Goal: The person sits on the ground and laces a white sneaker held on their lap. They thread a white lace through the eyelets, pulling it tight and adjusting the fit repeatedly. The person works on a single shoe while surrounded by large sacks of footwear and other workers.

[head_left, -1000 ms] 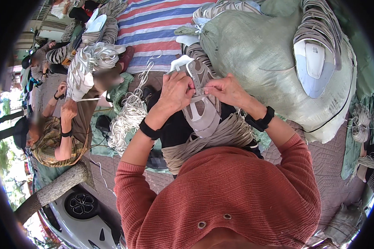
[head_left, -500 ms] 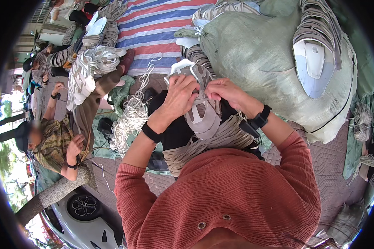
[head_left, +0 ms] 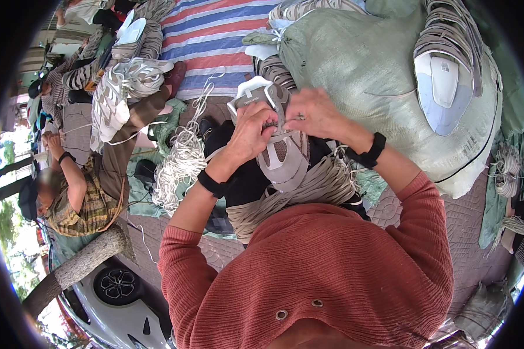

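Note:
A grey and white shoe upper (head_left: 285, 167) lies in front of me above my lap, its toe towards me and its tongue pointing away. My left hand (head_left: 251, 131) is closed on its left side, fingers curled by the eyelets. At the opposite eyelet edge, my right hand (head_left: 317, 115) is closed in a pinch at the shoelace, its fingers partly blurred. A pale shoelace (head_left: 280, 137) crosses the upper below my fingertips. Across my lap lies a thick bundle of beige-grey laces (head_left: 297, 200).
A heap of white laces (head_left: 183, 166) lies to the left. A bulging pale-green sack (head_left: 355, 75) stands at right, with stacked shoe uppers (head_left: 445, 87) on it. A striped sheet (head_left: 212, 43) spreads ahead. A seated co-worker (head_left: 81, 192) is at left, near strung shoe uppers (head_left: 113, 110).
My right hand has lifted slightly away from me, and its fingers have curled nearer the eyelets. My left hand stays on the upper. The co-worker at left has brought both hands up together.

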Tool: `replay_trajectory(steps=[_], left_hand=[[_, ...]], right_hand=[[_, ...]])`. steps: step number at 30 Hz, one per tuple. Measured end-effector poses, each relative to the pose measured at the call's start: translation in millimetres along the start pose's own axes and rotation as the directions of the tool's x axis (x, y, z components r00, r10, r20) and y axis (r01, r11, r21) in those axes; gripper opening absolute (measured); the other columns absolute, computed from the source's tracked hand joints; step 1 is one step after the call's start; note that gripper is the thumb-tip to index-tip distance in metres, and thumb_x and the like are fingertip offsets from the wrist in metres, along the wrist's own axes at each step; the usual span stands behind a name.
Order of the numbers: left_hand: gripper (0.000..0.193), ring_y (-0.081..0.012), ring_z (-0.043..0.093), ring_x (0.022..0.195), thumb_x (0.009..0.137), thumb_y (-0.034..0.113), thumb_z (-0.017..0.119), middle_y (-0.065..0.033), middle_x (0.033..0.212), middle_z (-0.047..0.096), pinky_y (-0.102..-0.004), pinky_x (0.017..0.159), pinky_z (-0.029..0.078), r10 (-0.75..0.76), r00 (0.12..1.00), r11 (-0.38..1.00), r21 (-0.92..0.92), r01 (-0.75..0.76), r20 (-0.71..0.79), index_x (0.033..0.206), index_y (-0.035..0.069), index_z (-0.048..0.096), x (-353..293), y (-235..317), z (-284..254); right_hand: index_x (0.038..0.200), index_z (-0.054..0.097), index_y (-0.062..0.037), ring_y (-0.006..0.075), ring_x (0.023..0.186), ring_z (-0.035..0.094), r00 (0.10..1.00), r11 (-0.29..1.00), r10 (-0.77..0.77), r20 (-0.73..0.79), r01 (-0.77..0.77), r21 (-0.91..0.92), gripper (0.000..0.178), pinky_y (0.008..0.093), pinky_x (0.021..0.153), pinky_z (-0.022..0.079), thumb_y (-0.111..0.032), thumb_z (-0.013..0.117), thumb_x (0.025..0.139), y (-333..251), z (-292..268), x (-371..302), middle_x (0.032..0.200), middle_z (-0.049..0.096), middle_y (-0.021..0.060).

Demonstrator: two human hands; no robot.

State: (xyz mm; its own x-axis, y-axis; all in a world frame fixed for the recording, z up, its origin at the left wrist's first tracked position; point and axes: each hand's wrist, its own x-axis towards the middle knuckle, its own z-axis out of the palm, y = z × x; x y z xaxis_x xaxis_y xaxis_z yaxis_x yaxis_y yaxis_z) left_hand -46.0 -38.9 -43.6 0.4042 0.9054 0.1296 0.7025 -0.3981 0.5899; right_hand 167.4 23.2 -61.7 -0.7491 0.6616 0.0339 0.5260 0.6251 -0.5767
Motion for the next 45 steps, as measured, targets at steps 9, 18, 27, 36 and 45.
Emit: replay_trajectory(steps=[9, 18, 27, 36, 45], left_hand=[[0.017, -0.0274, 0.057, 0.089, 0.074, -0.002, 0.067, -0.0077, 0.095, 0.059, -0.0384, 0.084, 0.039, 0.123, 0.99, 0.984, 0.123, -0.13, 0.063, 0.087, 0.005, 0.059, 11, -1, -9], [0.015, -0.032, 0.058, 0.086, 0.077, -0.002, 0.065, -0.0121, 0.09, 0.059, -0.0396, 0.073, 0.047, 0.157, 0.983, 0.947, 0.297, -0.124, -0.092, 0.088, 0.006, 0.059, -8, -13, -50], [0.033, -0.0247, 0.065, 0.074, 0.085, 0.035, 0.071, -0.0129, 0.083, 0.07, -0.0377, 0.07, 0.051, 0.25, 0.466, 0.347, 0.528, 0.775, -0.849, 0.088, 0.002, 0.072, -286, -108, -410], [0.047, -0.0258, 0.069, 0.075, 0.086, 0.045, 0.064, -0.0149, 0.08, 0.072, -0.0417, 0.07, 0.054, 0.156, 0.184, -0.066, 0.175, 0.982, -0.971, 0.089, 0.0, 0.074, -400, -103, -470], [0.053, -0.0127, 0.059, 0.072, 0.089, 0.005, 0.067, -0.0055, 0.098, 0.061, -0.0251, 0.064, 0.05, -0.278, 0.584, 0.814, 0.136, 0.565, -0.762, 0.137, 0.005, 0.044, -201, -91, -182]], right_hand=[[0.116, 0.058, -0.014, 0.0307, 0.124, 0.049, 0.951, 0.951, -0.308, -0.037, 0.309, 0.024, 0.054, 0.0445, 0.098, 0.041, -0.025, 0.083, 0.069, 16, -11, 29, 0.135, 0.046, 0.0065], [0.097, 0.059, -0.0096, 0.0309, 0.114, 0.054, 0.944, 0.938, -0.328, -0.046, 0.331, 0.103, 0.036, 0.0433, 0.094, 0.046, -0.028, 0.08, 0.075, 14, -14, 24, 0.13, 0.048, 0.0081], [0.097, 0.06, -0.0096, 0.0283, 0.112, 0.055, 0.939, 0.937, -0.341, -0.037, 0.343, 0.067, 0.022, 0.043, 0.094, 0.045, -0.028, 0.066, 0.088, 15, -17, 19, 0.135, 0.047, 0.0082], [0.102, 0.063, -0.0138, 0.0309, 0.116, 0.054, 0.939, 0.939, -0.343, -0.017, 0.343, -0.007, 0.023, 0.0467, 0.096, 0.044, -0.031, 0.067, 0.088, 13, -19, 24, 0.133, 0.05, 0.0082], [0.093, 0.065, -0.0107, 0.022, 0.093, 0.055, 0.888, 0.887, -0.459, -0.025, 0.457, -0.058, 0.016, 0.0374, 0.087, 0.04, -0.016, 0.072, 0.081, -16, -33, 23, 0.102, 0.053, 0.0033]])
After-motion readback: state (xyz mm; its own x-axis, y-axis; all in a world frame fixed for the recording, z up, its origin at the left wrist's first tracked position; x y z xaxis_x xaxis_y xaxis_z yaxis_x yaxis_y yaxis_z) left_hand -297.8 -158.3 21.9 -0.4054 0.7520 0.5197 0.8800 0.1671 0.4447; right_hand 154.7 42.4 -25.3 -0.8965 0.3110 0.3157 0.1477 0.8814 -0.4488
